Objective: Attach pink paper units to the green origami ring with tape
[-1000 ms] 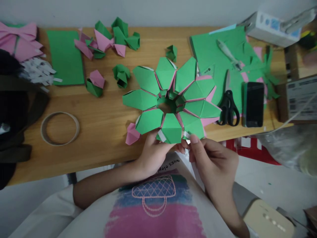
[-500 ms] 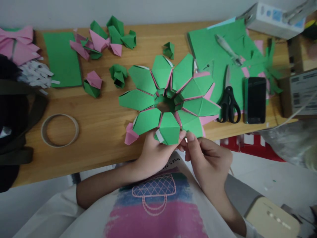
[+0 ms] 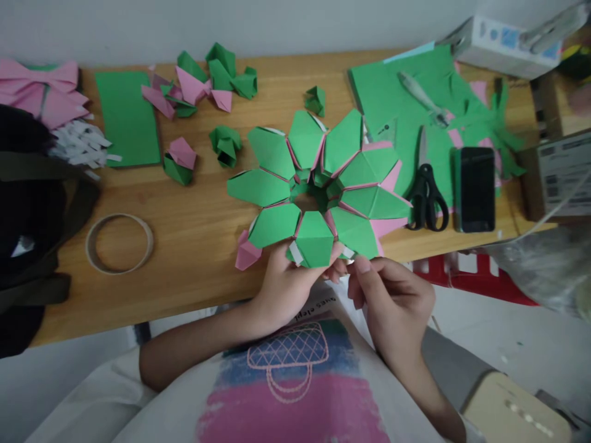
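Observation:
A ring-shaped paper flower (image 3: 270, 189), made of green folded petals with pink layers between them, is held above the table's near edge. My left hand (image 3: 286, 286) grips its near side from below, with the fingers partly hidden under the petals. At the flower's lower right, my right hand (image 3: 392, 295) is closed in a pinch, thumb against fingers, at the end of a small white strip (image 3: 347, 252) on a petal's edge. Another white strip (image 3: 296, 252) lies across the nearest petal.
Folded paper pieces (image 3: 226, 146), a tape ring (image 3: 119, 243), a green paper stack (image 3: 128, 120) and a heap of white strips (image 3: 80, 144) lie left. Black-handled scissors (image 3: 428, 197), a phone (image 3: 475, 189) and a cutter (image 3: 422, 95) lie right, with green sheets (image 3: 383, 80).
My right thumb and fingers have drawn slightly right and down from the flower's edge, and the white strip there now shows. My left hand keeps its grip; the view has shifted a little.

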Motion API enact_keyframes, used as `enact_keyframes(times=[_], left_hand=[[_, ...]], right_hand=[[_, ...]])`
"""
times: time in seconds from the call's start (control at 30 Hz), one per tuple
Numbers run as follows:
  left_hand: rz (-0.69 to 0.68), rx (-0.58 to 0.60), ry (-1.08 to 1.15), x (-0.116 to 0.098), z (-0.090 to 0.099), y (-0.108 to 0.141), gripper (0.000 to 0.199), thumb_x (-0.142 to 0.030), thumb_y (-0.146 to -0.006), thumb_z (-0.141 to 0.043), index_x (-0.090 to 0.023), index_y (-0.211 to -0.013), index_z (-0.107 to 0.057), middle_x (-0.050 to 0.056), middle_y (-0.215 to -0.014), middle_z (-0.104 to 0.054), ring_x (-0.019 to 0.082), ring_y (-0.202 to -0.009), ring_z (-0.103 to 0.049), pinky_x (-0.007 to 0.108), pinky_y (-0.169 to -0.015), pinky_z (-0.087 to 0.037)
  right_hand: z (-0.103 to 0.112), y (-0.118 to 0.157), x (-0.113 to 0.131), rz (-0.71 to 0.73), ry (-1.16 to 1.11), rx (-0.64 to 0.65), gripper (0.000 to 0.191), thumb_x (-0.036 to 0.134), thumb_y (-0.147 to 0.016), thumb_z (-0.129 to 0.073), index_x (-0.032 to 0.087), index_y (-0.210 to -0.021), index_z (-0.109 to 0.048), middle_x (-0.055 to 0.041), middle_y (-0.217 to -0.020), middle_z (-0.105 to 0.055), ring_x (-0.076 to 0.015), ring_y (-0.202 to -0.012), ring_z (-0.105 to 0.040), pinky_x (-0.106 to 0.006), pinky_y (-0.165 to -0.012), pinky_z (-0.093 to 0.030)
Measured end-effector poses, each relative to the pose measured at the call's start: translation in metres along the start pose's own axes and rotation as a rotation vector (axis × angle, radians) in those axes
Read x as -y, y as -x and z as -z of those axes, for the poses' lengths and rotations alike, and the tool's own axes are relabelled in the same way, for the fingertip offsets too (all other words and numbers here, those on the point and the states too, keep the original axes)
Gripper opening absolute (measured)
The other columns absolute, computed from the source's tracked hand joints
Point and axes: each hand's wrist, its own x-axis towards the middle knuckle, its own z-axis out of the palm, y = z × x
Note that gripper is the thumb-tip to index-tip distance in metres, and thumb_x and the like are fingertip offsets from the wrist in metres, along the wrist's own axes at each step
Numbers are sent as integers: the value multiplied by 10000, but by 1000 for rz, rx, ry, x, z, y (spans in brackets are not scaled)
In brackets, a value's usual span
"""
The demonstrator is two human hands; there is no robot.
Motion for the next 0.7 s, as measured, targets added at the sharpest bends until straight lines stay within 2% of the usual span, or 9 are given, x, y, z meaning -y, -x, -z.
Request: enact_keyframes(times=[0.1, 0.27, 0.53, 0.7], left_hand=[[19, 18, 15, 0, 1, 0, 180, -213, -832, -678, -172, -672, -607, -30, -639, -623, 89, -596, -570, 220, -583, -491], [-26, 11, -115, -1, 0, -1, 220, -237, -837, -681, -177, -654, -576, -39, -613, -602, 83, -570, -555, 217, -563, -470], [-8, -4, -293, -5, -1, 0, 269, -268, -833, -663, -171, -614, -542, -23, -595, -566, 93, -558, -531, 220, -537, -463], [-136, -52, -396, -6, -1, -1, 193, -238, -823, -673, -178, -652, -605, -14, -627, -644, 115, -589, -606, 231, -573, -509]], right_hand=[[-2, -1, 2, -1, 34, -27, 386, 279, -867, -639, 173, -504, -560, 49, -422, -504, -60, -400, -412, -201, -408, -331], [-1, 1, -1, 29, 41, -36, 334, 272, -864, -642, 178, -549, -582, 51, -452, -521, -60, -410, -420, -194, -405, -341], [-6, 4, -3, 9, 9, -98, 212, 228, -820, -693, 197, -613, -665, 58, -477, -570, -51, -385, -417, -184, -361, -326], [-8, 3, -3, 1, -37, -125, 182, 215, -798, -709, 198, -619, -676, 52, -478, -600, -55, -364, -435, -187, -345, -339]])
